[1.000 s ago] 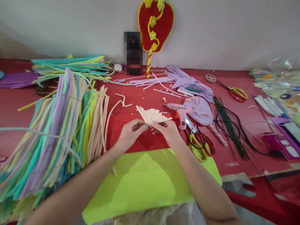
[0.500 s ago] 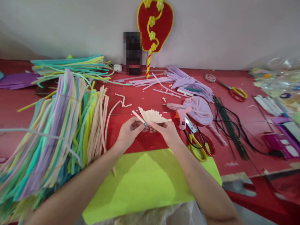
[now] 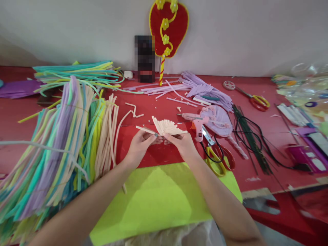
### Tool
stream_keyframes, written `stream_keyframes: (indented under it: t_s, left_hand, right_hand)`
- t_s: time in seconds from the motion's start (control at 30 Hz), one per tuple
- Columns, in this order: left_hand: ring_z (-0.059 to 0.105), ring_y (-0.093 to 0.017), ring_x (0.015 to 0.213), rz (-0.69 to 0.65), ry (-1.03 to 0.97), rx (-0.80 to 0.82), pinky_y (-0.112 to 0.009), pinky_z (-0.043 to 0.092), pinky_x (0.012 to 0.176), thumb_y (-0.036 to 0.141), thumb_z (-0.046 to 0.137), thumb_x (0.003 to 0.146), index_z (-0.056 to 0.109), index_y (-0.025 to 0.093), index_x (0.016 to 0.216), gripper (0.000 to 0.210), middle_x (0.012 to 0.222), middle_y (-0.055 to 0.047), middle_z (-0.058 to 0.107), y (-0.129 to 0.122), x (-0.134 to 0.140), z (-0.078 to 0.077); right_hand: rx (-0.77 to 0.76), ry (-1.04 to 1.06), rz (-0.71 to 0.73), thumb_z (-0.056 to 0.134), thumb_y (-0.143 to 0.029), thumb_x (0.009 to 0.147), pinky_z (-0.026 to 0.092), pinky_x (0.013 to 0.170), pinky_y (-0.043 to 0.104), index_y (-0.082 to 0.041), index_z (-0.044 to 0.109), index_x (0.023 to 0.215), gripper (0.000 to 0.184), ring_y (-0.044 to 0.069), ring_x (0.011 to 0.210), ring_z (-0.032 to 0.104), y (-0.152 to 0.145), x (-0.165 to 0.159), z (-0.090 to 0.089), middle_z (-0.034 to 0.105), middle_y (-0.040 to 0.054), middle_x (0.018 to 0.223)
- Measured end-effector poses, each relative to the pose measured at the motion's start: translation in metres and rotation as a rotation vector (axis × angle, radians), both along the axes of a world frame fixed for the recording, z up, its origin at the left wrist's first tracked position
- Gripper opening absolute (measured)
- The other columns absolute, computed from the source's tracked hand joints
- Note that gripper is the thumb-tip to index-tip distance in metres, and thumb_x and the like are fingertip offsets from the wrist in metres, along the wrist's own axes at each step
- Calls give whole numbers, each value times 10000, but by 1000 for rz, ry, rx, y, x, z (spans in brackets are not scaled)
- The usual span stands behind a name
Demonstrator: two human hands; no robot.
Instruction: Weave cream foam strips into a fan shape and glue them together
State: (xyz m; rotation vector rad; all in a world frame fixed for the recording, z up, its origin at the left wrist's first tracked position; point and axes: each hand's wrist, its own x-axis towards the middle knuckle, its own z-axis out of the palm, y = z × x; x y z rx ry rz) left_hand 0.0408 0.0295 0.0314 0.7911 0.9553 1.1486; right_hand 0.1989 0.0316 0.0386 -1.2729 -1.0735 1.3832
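Left hand (image 3: 140, 142), fingers curled nearly closed, pinches one cream strip (image 3: 145, 130) angled toward the tabletop's (image 3: 15, 116) left edge! Right hand (image 3: 183, 142), thumb pressed down, grips the cream fan (image 3: 166, 127) in from the near edge's middle, beyond the lime sheet (image 3: 159, 194); whether strip and fan touch, fingers probably hide.

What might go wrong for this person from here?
The cream strip in the left hand angles away from the fan-shaped piece in the right hand, so it might slip loose. The pink glue gun lies near the right hand; if it is hot, a brush could burn. Scissors lie right beside it, so reaching for one might knock the other.
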Motion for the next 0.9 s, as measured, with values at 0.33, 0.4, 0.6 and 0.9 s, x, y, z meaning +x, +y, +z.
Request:
stream_keyframes:
  t_s: [0.33, 0.4, 0.6, 0.9]
  left_hand:
    - [677, -153, 697, -40, 136, 58, -314, 561, 739, 322, 699, 732, 595, 153, 848, 230, 776, -36, 703, 2, -1, -1]
    - [668, -147, 684, -79, 219, 99, -297, 555, 719, 328, 696, 733, 610, 156, 856, 228, 774, -32, 701, 3, -2, -2]
    - [660, -150, 699, -162, 368, 165, -292, 542, 713, 350, 628, 788, 635, 169, 788, 181, 762, -35, 705, 1, -4, -5]
    - [656, -141, 686, -152, 346, 169, -269, 538, 698, 312, 601, 795, 652, 162, 782, 159, 740, -24, 703, 0, -4, -1]
  right_hand:
    - [-13, -27, -1, 746, -391, 665, 561, 680, 324, -174, 733, 796, 253, 174, 668, 672, 0, 2, 4, 738, 42, 793]
    - [-27, -41, 22, 741, -401, 671, 558, 655, 318, -167, 731, 768, 253, 163, 622, 662, 0, 3, 4, 729, 41, 738]
    - [-38, -44, 39, 749, -397, 662, 559, 645, 302, -164, 719, 725, 244, 158, 609, 661, -1, 4, 5, 714, 32, 677]
    - [-20, -54, 49, 747, -401, 665, 568, 658, 301, -169, 726, 788, 263, 162, 641, 671, 0, 5, 3, 730, 37, 735]
